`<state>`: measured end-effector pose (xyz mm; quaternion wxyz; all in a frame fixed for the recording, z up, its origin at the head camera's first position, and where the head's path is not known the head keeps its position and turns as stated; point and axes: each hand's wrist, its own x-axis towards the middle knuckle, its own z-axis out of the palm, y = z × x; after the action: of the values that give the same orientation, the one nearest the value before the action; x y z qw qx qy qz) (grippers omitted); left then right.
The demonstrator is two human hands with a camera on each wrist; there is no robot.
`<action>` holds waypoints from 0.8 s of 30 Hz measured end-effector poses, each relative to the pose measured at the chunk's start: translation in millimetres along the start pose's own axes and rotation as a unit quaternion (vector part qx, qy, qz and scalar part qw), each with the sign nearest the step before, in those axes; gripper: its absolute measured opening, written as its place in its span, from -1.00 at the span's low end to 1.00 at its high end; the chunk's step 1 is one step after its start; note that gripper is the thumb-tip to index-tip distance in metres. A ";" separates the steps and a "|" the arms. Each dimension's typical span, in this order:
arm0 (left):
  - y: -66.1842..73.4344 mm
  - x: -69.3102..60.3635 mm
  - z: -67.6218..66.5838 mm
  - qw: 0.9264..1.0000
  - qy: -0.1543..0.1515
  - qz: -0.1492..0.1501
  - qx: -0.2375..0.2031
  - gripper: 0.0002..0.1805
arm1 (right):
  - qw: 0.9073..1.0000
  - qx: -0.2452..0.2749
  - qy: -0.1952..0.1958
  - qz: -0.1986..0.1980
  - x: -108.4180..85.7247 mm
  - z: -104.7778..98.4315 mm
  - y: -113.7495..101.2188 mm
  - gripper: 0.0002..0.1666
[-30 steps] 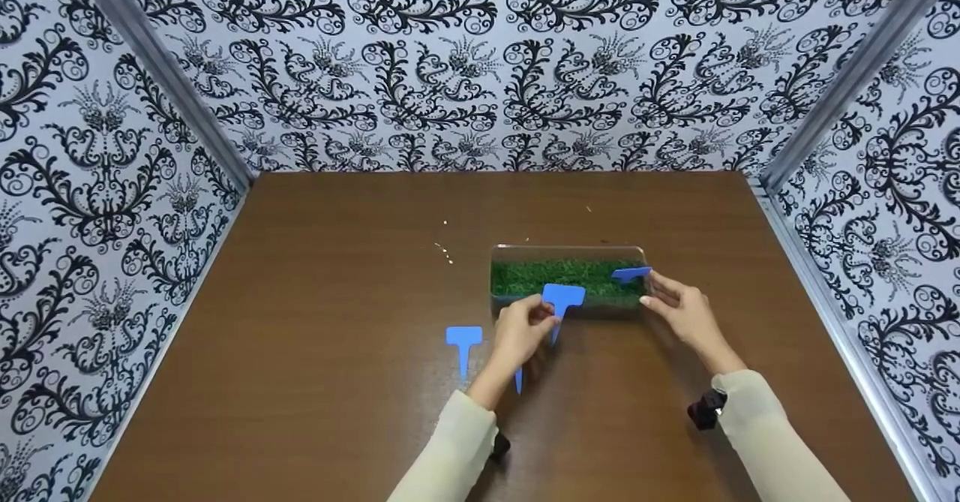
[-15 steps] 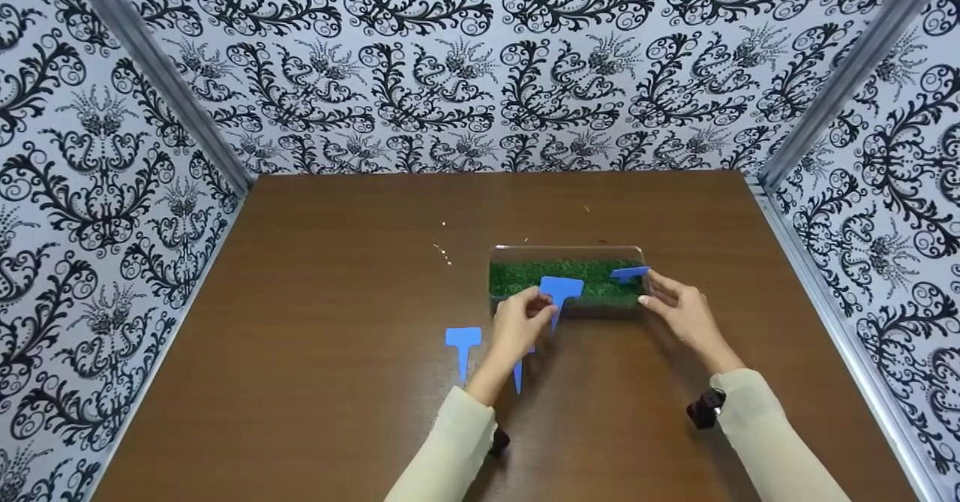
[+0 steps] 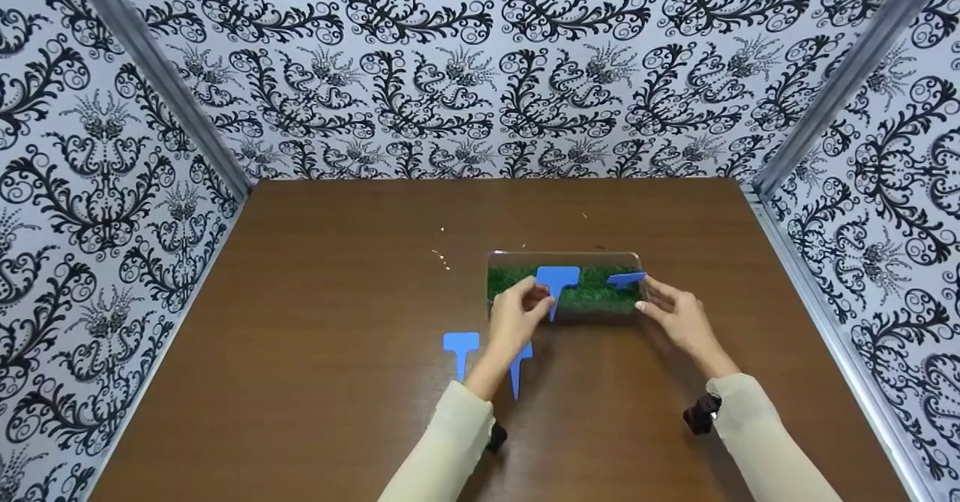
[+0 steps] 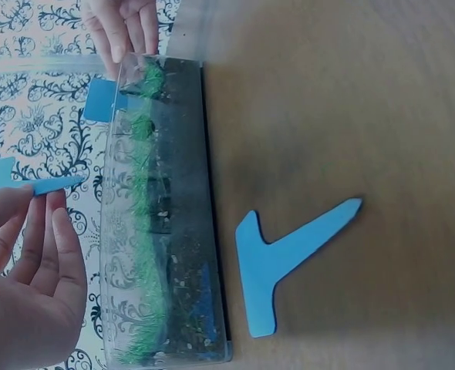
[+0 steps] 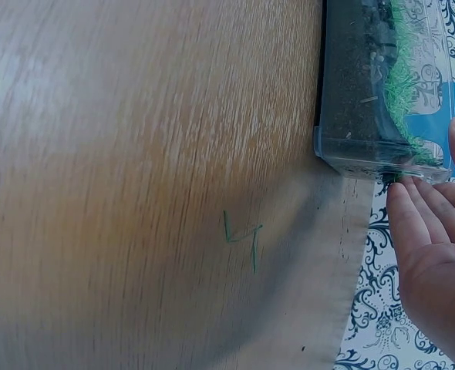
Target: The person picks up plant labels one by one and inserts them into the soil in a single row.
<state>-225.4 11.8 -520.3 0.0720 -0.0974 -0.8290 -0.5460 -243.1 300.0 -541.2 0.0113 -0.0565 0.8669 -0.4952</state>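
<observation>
A blue T-shaped marker (image 3: 559,277) is pinched between the thumb and fingers of my left hand (image 3: 517,318), pointed end down, over the front of a clear container (image 3: 489,277) with green grass on dark soil. In the left wrist view the held marker's tip (image 4: 75,180) is outside the soil, above the grass. At the container's right end another blue marker (image 3: 625,280) stands in the grass. My right hand (image 3: 681,323) touches that end; in the right wrist view its extended fingers (image 5: 419,212) rest against the end wall, thumb near the rim.
Two more blue markers lie on the brown table, one (image 3: 460,343) left of my left forearm and one (image 3: 517,371) beside it. Small white specks (image 3: 442,259) dot the table behind. Patterned walls (image 3: 480,74) enclose the back and sides. A green mark (image 5: 243,237) shows on the table.
My left hand has raised the pinched marker and moved it slightly away from me, from in front of the container to over it. My right hand stays at the container's end.
</observation>
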 end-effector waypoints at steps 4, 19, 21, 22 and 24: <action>1.3 4.2 -0.5 1.000 0.003 0.005 -0.005 -0.91 | 1.000 -0.008 -0.005 0.002 -0.1 -0.3 0.3 -0.34; 16.0 23.4 -5.5 0.999 0.014 0.005 0.030 -0.93 | 1.000 -0.006 -0.006 0.009 -1.3 -0.8 -4.4 -0.32; 19.1 25.8 -5.8 0.999 0.017 0.009 0.037 -0.92 | 1.000 -0.004 -0.006 0.008 -1.6 -1.0 -4.5 -0.32; 20.5 26.9 -5.6 0.999 0.019 0.010 0.040 -0.92 | 1.000 -0.003 -0.006 0.008 -1.8 -1.1 -4.4 -0.33; 22.9 28.5 -5.1 0.999 0.020 0.014 0.044 -0.91 | 1.000 0.000 -0.006 0.008 -1.9 -1.3 -4.4 -0.33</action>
<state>-247.5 18.3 -491.4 0.1003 -0.0944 -0.8491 -0.5099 -240.9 299.1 -536.8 0.0202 -0.0528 0.8673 -0.4946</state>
